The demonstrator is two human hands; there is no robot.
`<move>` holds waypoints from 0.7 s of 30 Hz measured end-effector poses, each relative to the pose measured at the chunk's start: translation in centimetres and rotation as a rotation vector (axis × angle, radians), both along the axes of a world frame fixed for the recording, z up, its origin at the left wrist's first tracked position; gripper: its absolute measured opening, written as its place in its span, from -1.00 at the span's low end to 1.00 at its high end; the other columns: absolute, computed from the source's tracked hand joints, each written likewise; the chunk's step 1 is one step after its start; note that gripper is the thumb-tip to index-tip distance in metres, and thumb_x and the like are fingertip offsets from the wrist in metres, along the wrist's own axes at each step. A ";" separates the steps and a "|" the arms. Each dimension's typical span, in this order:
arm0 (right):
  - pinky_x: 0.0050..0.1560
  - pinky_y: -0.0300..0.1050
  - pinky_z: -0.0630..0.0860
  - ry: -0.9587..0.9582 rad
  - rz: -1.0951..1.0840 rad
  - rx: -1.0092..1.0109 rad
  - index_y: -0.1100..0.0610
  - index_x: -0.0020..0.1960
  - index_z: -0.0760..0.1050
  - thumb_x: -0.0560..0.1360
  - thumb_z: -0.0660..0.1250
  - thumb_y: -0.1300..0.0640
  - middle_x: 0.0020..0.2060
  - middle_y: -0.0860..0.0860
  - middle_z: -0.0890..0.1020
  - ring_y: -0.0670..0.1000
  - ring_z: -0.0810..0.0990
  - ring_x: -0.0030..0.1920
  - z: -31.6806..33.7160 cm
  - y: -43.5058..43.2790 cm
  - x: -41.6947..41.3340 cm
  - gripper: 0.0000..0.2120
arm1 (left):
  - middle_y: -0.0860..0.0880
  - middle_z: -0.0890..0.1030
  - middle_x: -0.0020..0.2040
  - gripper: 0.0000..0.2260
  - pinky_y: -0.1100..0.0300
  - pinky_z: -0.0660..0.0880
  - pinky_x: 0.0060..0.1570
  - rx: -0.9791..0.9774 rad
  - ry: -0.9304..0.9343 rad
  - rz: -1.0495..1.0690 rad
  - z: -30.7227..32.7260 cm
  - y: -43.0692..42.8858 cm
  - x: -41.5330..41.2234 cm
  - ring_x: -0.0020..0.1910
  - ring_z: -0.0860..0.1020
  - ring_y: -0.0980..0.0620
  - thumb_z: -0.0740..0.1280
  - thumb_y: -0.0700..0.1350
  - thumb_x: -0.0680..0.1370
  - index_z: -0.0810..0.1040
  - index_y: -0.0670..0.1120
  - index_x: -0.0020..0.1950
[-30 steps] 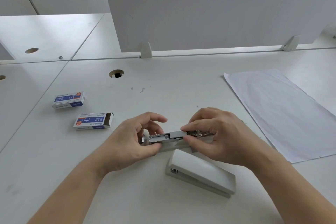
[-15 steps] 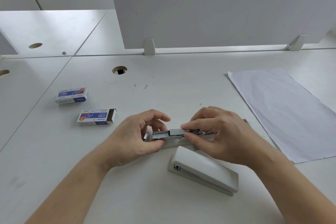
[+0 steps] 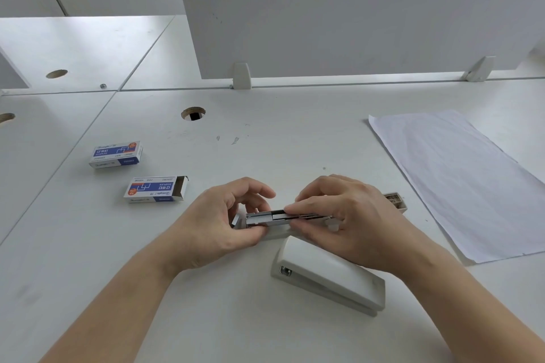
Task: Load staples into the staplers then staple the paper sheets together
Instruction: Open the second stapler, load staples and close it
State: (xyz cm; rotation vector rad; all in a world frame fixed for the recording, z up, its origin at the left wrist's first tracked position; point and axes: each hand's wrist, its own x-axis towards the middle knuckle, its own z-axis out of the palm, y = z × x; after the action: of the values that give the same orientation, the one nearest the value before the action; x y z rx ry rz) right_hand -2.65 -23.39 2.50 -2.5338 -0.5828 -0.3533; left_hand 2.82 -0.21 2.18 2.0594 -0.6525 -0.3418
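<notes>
An opened white stapler (image 3: 265, 219) lies on the desk with its metal staple channel showing. My left hand (image 3: 218, 224) grips its front end. My right hand (image 3: 348, 215) pinches the channel from above, fingertips on the staples or the pusher; I cannot tell which. The stapler's flipped-back lid end (image 3: 396, 200) sticks out behind my right hand. A second white stapler (image 3: 327, 274), shut, lies just in front of my hands. White paper sheets (image 3: 460, 180) rest at the right.
Two blue-and-white staple boxes sit at the left: a shut one (image 3: 116, 154) and, nearer, one with its end open (image 3: 156, 189). A white divider panel (image 3: 354, 26) stands along the desk's back. A cable hole (image 3: 193, 113) is behind the hands.
My right fingers have slid a little along the staple channel toward its front. The left hand keeps its grip, and the view has shifted slightly.
</notes>
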 end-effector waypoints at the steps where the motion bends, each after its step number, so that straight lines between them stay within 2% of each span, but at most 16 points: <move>1: -0.13 -0.13 0.56 0.003 0.000 0.003 -0.17 0.06 0.69 0.50 0.43 -0.09 -0.07 -0.21 0.64 -0.14 0.60 -0.13 0.0 0.1 0.0 -0.85 | 0.08 0.65 -0.09 -0.63 0.26 0.40 -0.26 -0.002 0.001 -0.001 0.0 0.0 0.0 -0.33 0.36 -0.05 0.48 -0.21 0.41 0.54 0.14 0.12; 4: -0.13 -0.18 0.55 0.029 -0.017 0.006 -0.16 0.00 0.70 0.48 0.46 -0.08 -0.07 -0.22 0.63 -0.17 0.59 -0.12 0.2 0.1 0.0 -0.89 | 0.08 0.65 -0.09 -0.63 0.22 0.39 -0.28 -0.005 0.004 0.000 0.0 0.0 0.0 -0.32 0.36 -0.14 0.48 -0.21 0.41 0.54 0.14 0.11; 8: -0.09 -0.30 0.52 0.225 -0.056 0.155 -0.11 -0.06 0.70 0.47 0.47 -0.05 -0.03 -0.26 0.62 -0.16 0.62 -0.06 0.3 0.2 0.1 -0.93 | 0.06 0.65 -0.09 -0.63 0.22 0.39 -0.28 -0.008 0.005 -0.005 0.0 0.0 0.0 -0.33 0.34 -0.05 0.48 -0.20 0.41 0.54 0.15 0.11; 11: -0.11 -0.24 0.55 0.304 -0.071 0.292 -0.08 -0.11 0.70 0.49 0.47 0.00 -0.05 -0.23 0.65 -0.15 0.64 -0.09 0.3 0.2 0.3 -0.97 | 0.07 0.65 -0.09 -0.63 0.23 0.39 -0.27 -0.011 0.006 -0.002 0.0 0.1 0.0 -0.33 0.33 0.01 0.48 -0.21 0.41 0.54 0.14 0.11; 15: 0.02 -0.21 0.57 0.315 -0.119 0.426 -0.07 -0.11 0.68 0.52 0.44 0.04 -0.12 -0.19 0.68 -0.13 0.62 -0.02 0.6 -0.1 0.5 -0.94 | 0.09 0.65 -0.08 -0.64 0.28 0.38 -0.29 0.002 -0.008 -0.002 0.1 0.1 0.0 -0.35 0.32 0.04 0.48 -0.20 0.40 0.55 0.15 0.09; 18: -0.08 -0.18 0.57 0.312 -0.097 0.323 -0.11 -0.09 0.67 0.51 0.44 -0.01 -0.06 -0.19 0.66 -0.06 0.65 -0.11 0.6 -0.3 0.4 -0.97 | 0.10 0.65 -0.07 -0.65 0.34 0.38 -0.30 0.001 -0.010 -0.005 0.1 0.1 0.0 -0.36 0.33 0.08 0.48 -0.19 0.40 0.56 0.16 0.07; 21: -0.18 -0.33 0.49 0.312 -0.080 0.223 -0.12 -0.09 0.69 0.50 0.46 -0.02 -0.03 -0.23 0.63 -0.11 0.63 -0.12 0.5 -0.1 0.3 -0.96 | 0.10 0.64 -0.07 -0.66 0.35 0.38 -0.29 -0.002 -0.011 -0.003 0.1 0.1 0.0 -0.36 0.33 0.10 0.48 -0.19 0.40 0.56 0.19 0.05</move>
State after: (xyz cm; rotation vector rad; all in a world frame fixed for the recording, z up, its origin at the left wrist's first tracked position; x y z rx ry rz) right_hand -2.33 -23.52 3.04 -2.3358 -0.3047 -0.0434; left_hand 2.80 -0.08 2.30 2.0599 -0.6625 -0.3317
